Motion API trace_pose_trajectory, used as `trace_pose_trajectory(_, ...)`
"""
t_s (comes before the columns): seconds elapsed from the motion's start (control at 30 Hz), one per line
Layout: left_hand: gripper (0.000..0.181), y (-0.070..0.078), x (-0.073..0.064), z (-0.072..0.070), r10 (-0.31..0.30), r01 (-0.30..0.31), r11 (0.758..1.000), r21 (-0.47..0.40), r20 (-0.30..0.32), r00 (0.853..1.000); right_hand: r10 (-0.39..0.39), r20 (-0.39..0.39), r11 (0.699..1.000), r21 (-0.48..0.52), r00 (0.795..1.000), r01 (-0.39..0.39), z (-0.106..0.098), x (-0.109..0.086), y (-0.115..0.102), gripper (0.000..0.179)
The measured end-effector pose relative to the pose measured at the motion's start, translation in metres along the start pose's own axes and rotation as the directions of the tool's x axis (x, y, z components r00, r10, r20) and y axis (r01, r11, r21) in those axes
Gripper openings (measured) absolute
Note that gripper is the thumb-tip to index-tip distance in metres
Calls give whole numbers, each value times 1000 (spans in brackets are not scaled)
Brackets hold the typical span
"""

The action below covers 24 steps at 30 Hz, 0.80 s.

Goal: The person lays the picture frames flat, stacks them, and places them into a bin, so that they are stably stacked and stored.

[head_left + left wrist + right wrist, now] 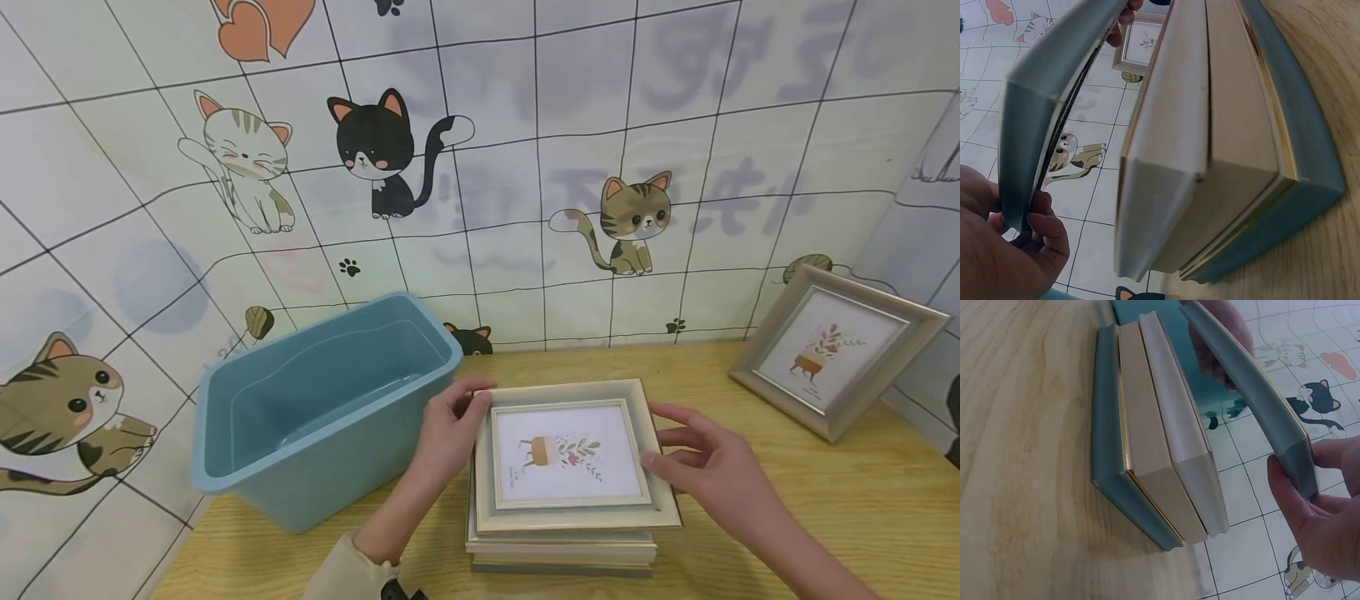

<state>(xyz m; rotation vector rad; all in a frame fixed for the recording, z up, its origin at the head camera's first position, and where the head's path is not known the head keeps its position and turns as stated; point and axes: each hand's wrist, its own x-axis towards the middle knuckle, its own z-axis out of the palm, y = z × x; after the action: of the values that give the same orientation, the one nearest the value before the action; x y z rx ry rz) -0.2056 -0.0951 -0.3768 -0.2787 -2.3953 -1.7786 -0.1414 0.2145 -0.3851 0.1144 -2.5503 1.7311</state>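
Observation:
Both my hands hold a picture frame [570,454] with a pale cream and blue-grey border and a print of flowers in an orange pot. My left hand [450,429] pinches its left edge, thumb on the front. At the opposite edge, my right hand [712,462] grips with the thumb on top and fingers beneath. Below lies a stack of several picture frames [562,554]. Both wrist views show a gap between the held frame and the stack [1154,425], whose sides are white, beige and blue-grey.
A blue plastic bin [337,467] stands left of the stack, its visible inside bare. At the back right, a champagne-coloured picture frame [828,354] leans upright on the wooden table [810,500]. Behind everything hangs a white gridded cloth [510,217] with cartoon cats.

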Motion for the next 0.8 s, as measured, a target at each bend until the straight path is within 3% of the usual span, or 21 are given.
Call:
trace_pose_trajectory(0.3,21,-11,-1,-3,-42,41,995,95,9,999,75,97,997,22,993,-77,11,-2,5,72)
trace_pose_trajectory(0.5,23,-20,-1,-5,-65,56,985,166,46,997,131,118,991,2,984,-132,13,0,6,75)
trace_pose_trajectory(0.8,24,-30,-1,-7,-38,26,983,180,66,997,161,150,985,32,975,-168,16,2,11,78)
